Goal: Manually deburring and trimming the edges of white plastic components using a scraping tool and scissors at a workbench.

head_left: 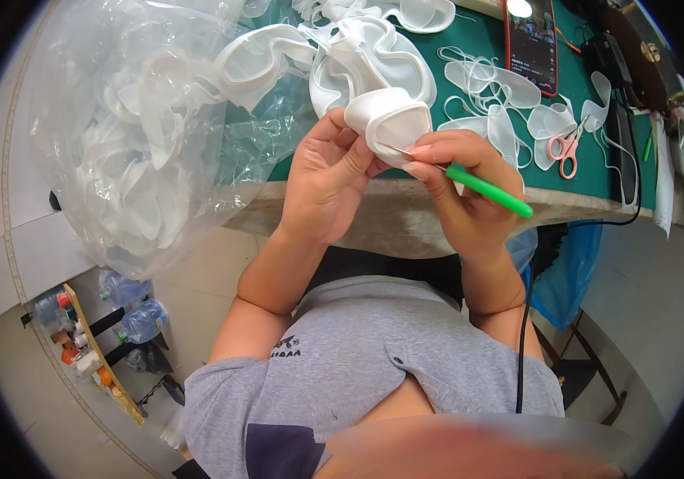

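My left hand (pixel 327 180) is closed on a white soft rubber goggle piece (pixel 394 120), with its rim folded over. In my right hand (pixel 469 180) is a pick-like tool with a green handle (pixel 489 191) and a thin metal shaft. That shaft reaches onto the white piece's near edge; its exact tip is too fine to make out. The right fingertips lie against the same edge. Just beyond my hands, more white goggle pieces (pixel 374 56) are heaped on the green tabletop (pixel 294 164).
At left, a large clear plastic bag (pixel 214 172) full of white pieces hangs over the table's edge. Pink-handled scissors (pixel 569 152), white trimmed strips (pixel 469 68) and a phone (pixel 530 44) lie to the right. A black cable (pixel 523 343) hangs beside my right arm.
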